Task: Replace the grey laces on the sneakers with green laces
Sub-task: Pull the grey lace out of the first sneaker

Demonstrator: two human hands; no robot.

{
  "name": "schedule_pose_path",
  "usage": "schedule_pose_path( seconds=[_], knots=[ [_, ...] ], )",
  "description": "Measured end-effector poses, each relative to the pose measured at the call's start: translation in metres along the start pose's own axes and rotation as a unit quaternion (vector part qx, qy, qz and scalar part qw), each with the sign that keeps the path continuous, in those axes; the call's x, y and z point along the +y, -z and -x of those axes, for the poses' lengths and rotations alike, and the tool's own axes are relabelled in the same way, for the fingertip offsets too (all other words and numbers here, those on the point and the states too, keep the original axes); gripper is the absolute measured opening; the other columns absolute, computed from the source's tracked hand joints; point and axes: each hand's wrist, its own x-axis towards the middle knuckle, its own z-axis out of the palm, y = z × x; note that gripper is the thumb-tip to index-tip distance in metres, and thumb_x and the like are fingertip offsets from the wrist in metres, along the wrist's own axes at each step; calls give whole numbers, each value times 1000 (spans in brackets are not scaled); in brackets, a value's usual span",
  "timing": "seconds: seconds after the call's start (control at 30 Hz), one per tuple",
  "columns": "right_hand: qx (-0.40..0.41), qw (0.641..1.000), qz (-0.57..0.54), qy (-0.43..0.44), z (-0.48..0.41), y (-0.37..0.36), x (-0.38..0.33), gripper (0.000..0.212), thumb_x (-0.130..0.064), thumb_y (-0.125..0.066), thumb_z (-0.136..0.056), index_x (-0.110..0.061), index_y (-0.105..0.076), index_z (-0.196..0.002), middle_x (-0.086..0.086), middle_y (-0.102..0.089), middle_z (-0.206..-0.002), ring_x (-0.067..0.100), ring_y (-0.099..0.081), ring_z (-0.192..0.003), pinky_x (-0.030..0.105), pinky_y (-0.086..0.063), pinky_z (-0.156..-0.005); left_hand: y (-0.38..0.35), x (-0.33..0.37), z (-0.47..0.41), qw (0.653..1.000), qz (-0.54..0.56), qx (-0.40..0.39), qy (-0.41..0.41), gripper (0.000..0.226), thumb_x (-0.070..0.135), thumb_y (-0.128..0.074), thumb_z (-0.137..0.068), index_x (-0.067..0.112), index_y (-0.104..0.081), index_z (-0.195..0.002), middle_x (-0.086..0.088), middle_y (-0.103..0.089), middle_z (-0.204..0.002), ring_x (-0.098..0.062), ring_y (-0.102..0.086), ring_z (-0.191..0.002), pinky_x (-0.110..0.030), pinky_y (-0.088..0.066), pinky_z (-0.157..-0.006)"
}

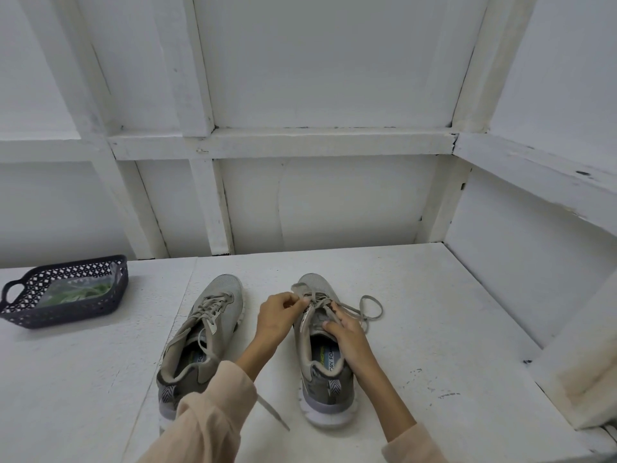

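Both sneakers stand side by side in the lower middle of the frame, toes pointing away, on the white table [434,329]. The hands are both at the right-hand sneaker [329,379], up over its lacing.

The left hand [278,315] comes in from the left of that shoe. Its thumb and forefinger are pinched on the grey lace [370,307] near the eyelets closest to the toe, with the other fingers curled in. The right hand [345,334] lies on top of the shoe, just below the left hand in the frame. Its thumb is down on the tongue and its fingers are bent over the crossing strands. Whether those fingers grip the lace or only press on it, I cannot tell. From under them the lace runs out in a loose loop to the right of the shoe, lying on the table.

The left-hand sneaker [200,332] sits just beside the left forearm, untouched, its own grey lacing slack. A pale sleeve [213,402] covers part of its heel.

The green laces [90,290] are well apart from both hands. They lie in a clear bag inside a dark perforated basket [20,314] at the left edge of the frame.
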Motion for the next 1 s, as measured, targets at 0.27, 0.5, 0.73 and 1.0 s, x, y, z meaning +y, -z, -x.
schedule_pose_path(
  seconds=[0.27,0.5,0.73,1.0],
  knots=[
    [1,1000,-20,-10,0,0,5,44,-6,-54,-92,-20,-53,-134,1,-58,-132,16,-53,-123,35,-41,-108,4,8,-1,994,63,85,7,26,37,-65,-91,18,-62,-73,5,-61,-72,-12,-53,-71,-39,-48,-75],
    [-3,1000,-16,1,-1,0,6,51,-21,-57,-85,-18,-54,-135,-1,-60,-131,14,-54,-122,35,-41,-109,1,5,1,990,79,115,2,30,31,-64,-92,17,-58,-66,2,-61,-69,-14,-52,-69,-33,-40,-71],
    [-6,1000,-19,-5,-2,2,5,37,-3,-52,-92,-31,-60,-115,-6,-66,-117,11,-60,-111,22,-47,-94,2,1,3,1000,-5,-6,-4,29,34,-66,-90,17,-62,-67,4,-62,-68,-13,-53,-69,-31,-42,-70],
    [1,1000,-22,-2,-1,-1,5,45,-18,-58,-85,-17,-57,-130,-6,-60,-129,12,-55,-121,30,-43,-106,4,4,1,998,58,28,27,29,36,-65,-91,11,-68,-78,4,-68,-78,-13,-58,-79,-32,-45,-79]
  ],
)
